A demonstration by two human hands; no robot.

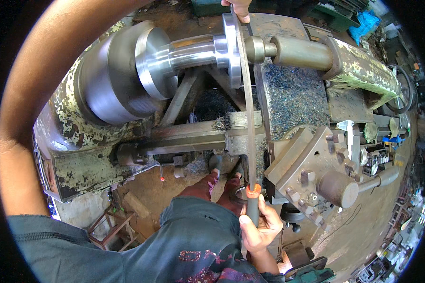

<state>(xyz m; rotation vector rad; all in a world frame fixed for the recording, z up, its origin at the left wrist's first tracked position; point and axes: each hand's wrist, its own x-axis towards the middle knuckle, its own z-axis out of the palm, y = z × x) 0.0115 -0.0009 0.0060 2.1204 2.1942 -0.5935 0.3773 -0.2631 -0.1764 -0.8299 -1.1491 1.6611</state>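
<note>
A long flat file (248,118) runs from near my body to the far side of the lathe. My right hand (260,232) is wrapped round its grey and orange handle. At the far end, my left hand (241,8) pinches the file's tip, partly cut off by the picture's edge. The blade lies along the right-hand flange of a shiny turned metal workpiece (191,55); I cannot tell exactly where it touches. The workpiece sits between the blurred chuck (118,73) at left and the tailstock centre (255,49) at right.
Metal chips cover the carriage (295,94). A square tool post (297,172) with bolts and a lever stands right of the file. Behind it lie a caliper (348,134) and the tailstock (363,66) with its handwheel (403,89). A stool frame (109,226) stands at lower left.
</note>
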